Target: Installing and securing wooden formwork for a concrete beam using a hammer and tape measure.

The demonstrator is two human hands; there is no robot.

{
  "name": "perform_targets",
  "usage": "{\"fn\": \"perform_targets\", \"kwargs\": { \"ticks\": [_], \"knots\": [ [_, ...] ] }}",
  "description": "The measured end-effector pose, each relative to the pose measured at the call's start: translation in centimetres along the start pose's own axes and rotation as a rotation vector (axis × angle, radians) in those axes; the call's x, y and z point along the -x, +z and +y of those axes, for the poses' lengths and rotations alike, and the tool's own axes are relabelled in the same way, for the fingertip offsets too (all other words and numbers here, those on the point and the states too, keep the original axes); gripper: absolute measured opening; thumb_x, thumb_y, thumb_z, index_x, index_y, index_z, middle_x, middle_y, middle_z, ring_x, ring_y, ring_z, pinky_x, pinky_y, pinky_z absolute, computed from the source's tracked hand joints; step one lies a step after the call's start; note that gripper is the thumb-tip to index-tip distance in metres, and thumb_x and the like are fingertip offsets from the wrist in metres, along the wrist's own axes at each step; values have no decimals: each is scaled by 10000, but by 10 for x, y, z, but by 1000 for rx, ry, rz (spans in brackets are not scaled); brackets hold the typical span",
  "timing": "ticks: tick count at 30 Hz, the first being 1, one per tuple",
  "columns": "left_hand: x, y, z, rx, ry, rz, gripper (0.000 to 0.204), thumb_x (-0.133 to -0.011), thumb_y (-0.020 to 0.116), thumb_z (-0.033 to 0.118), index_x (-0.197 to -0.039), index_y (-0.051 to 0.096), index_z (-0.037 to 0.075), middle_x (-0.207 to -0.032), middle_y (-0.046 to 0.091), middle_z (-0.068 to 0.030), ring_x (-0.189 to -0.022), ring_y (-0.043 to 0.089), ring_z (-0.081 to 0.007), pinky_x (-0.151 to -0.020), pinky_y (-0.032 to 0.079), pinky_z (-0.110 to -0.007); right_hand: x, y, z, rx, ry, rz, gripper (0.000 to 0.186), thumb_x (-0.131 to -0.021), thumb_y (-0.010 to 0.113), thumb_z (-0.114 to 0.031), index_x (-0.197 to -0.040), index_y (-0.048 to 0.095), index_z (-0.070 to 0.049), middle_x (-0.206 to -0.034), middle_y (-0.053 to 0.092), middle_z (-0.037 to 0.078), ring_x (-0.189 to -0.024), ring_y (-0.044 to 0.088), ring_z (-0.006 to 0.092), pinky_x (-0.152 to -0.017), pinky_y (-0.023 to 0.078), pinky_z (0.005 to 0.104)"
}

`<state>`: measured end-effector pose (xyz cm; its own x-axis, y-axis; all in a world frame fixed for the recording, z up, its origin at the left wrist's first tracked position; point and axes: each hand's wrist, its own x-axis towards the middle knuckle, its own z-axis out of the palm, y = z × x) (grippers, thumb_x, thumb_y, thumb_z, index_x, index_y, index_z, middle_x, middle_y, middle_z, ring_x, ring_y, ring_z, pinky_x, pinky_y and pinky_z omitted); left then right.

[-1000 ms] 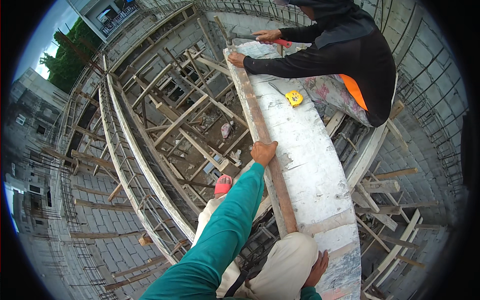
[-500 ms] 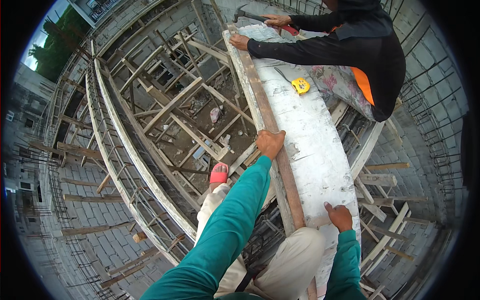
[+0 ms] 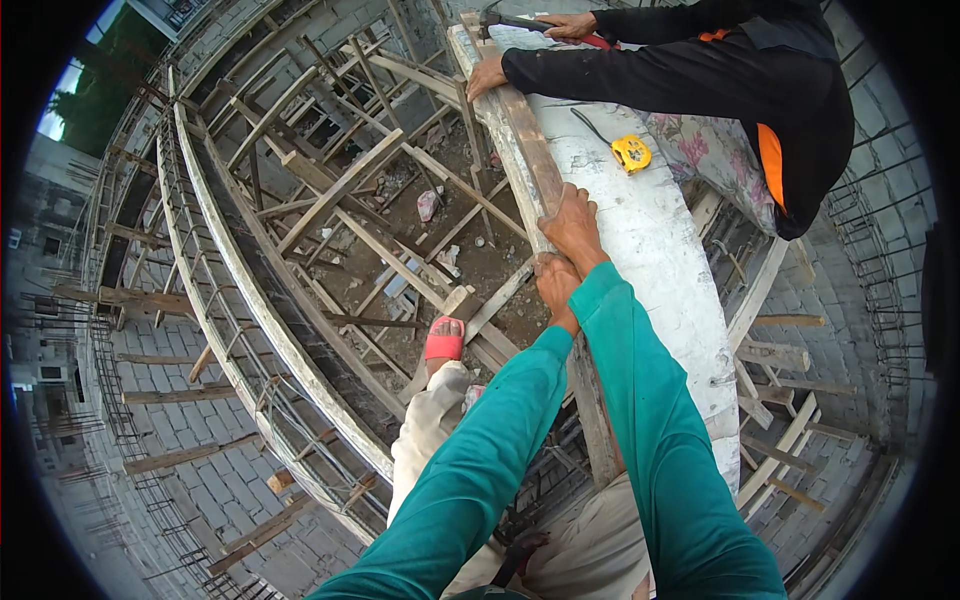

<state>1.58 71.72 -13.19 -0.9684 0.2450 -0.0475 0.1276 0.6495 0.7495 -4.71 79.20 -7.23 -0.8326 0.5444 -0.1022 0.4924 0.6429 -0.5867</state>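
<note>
A long narrow wooden plank (image 3: 532, 150) lies along the left edge of a white-faced panel (image 3: 680, 290). My right hand (image 3: 574, 224) is closed around it near the middle. Just nearer to me, my left hand (image 3: 556, 284) grips the same plank, the two hands almost touching. The plank's lower part is hidden behind my right forearm. At the far end, a co-worker's hand (image 3: 487, 76) presses on the plank. Their other hand (image 3: 567, 27) holds a hammer (image 3: 522, 23) with a red-and-black handle. On the panel beside that co-worker rests a yellow tape measure (image 3: 631, 153).
Wooden braces (image 3: 345, 190) cross an open drop with rubble ground below, on my left. A curved form with rebar (image 3: 225, 270) runs farther left. My foot in a red slipper (image 3: 444, 338) stands among the timbers. Boards (image 3: 775, 355) jut out at the right.
My right hand has left the near part of the panel and moved up and left onto the plank. My left hand has shifted slightly. The co-worker still holds the hammer and plank.
</note>
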Motion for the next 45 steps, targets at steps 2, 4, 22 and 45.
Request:
{"fn": "perform_targets", "kwargs": {
  "ticks": [2,4,22,45],
  "knots": [
    [3,-7,7,11,-68,-108,570,-785,806,329,-1074,647,-136,-1072,684,-307,-1012,676,-416,-842,547,-484,0,4,15,8,6,6,690,-765,804,-236,-1304,465,30,-1288,500,256,-1213,484,482,-1036,451,553],
    [7,-30,14,24,-121,-234,653,-797,812,347,-1171,614,-150,-1118,678,-310,-1048,677,-401,-875,545,-462,5,0,36,21,31,29,659,-770,785,-195,-1299,463,30,-1283,501,255,-1205,485,480,-1036,448,552],
    [-213,-2,29,296,-376,-117,732,-670,868,342,-1154,646,-159,-1219,666,-250,-1115,659,-318,-873,552,-405,16,-6,27,-73,-4,77,576,-795,758,-185,-1262,481,7,-1252,521,229,-1194,493,441,-1017,447,517],
    [-198,-12,46,64,-290,-60,738,-663,795,426,-1120,692,-143,-1168,707,-275,-1078,707,-352,-909,544,-380,16,1,27,-79,-29,86,644,-776,730,-133,-1334,459,37,-1252,513,238,-1181,477,442,-1033,423,496]
  ]
}}
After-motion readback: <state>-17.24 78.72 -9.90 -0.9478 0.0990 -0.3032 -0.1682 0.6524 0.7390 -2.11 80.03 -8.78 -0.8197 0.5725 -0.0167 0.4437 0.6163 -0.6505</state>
